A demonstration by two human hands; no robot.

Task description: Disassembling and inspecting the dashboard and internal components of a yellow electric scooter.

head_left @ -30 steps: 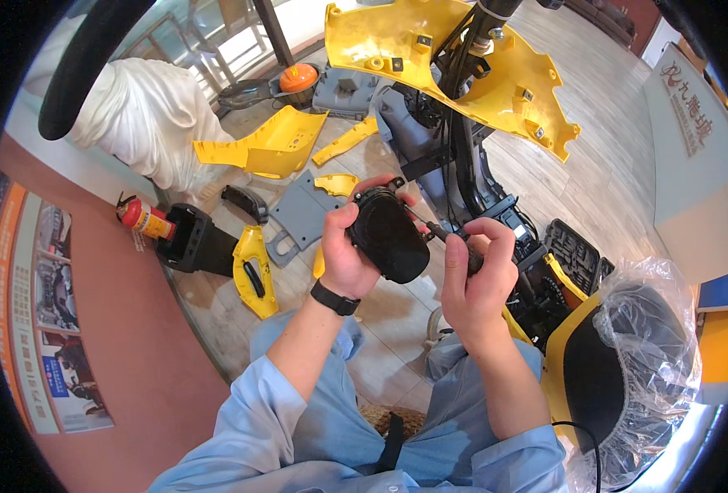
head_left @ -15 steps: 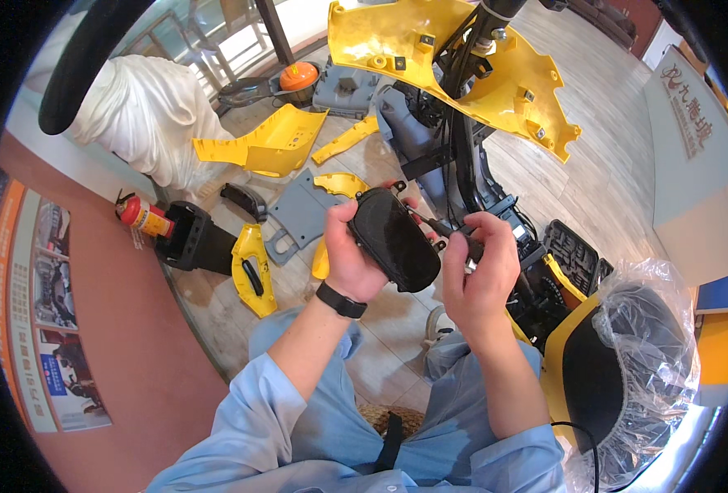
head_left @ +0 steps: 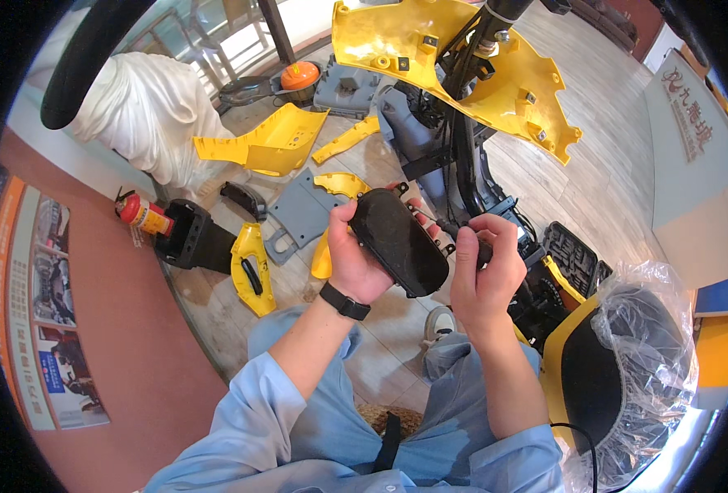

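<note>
My left hand (head_left: 357,267), with a black band on its wrist, is closed around a dark, glossy scooter instrument display (head_left: 398,242). Its rounded oblong face tilts up toward me, and small mounting tabs stick out along its right side. In my right hand (head_left: 492,275) is a screwdriver (head_left: 454,228) with a dark handle, pinched between thumb and fingers. Its thin shaft points left at the tabbed side of the display. Whether the tip touches a screw cannot be made out, since the display's back is turned away.
Ahead stands a stripped scooter, its yellow front cover (head_left: 393,37) hanging over the dark frame (head_left: 463,156). Yellow panels (head_left: 274,140) and a grey plate (head_left: 298,214) lie on the floor. A plastic-wrapped seat (head_left: 594,370) is at right, a fire extinguisher (head_left: 144,214) at left.
The display has shifted slightly right and down, and its face has turned a little more toward me. My right hand and the screwdriver have moved slightly right with it.
</note>
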